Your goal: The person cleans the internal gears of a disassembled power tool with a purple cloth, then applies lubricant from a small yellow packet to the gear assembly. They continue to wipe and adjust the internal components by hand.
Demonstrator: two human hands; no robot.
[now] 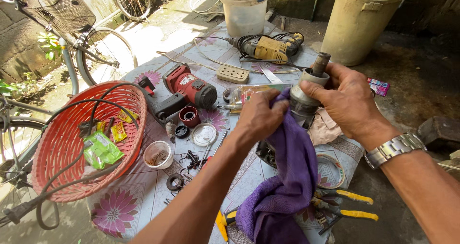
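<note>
red basket [57,143] at the tabletop's [143,196] left edge, red drill [184,91] beside it; left hand [261,117] grips a purple rag [282,186] against a grey motor part [304,98]; right hand [347,100] clasps the part above the tabletop.

**One head camera, looking down over a cluttered table**

A single view, from the person's head, tilts forward and down. It sits close: the left hand [261,117] and right hand [347,100] fill the centre, forearms running in from the bottom edge. Past them spreads the flowered tablecloth [143,196]; a bicycle wheel [103,54] and a pale bin [362,21] mark the far edge. The ground at right, probably bare earth, lies in shade.
</note>
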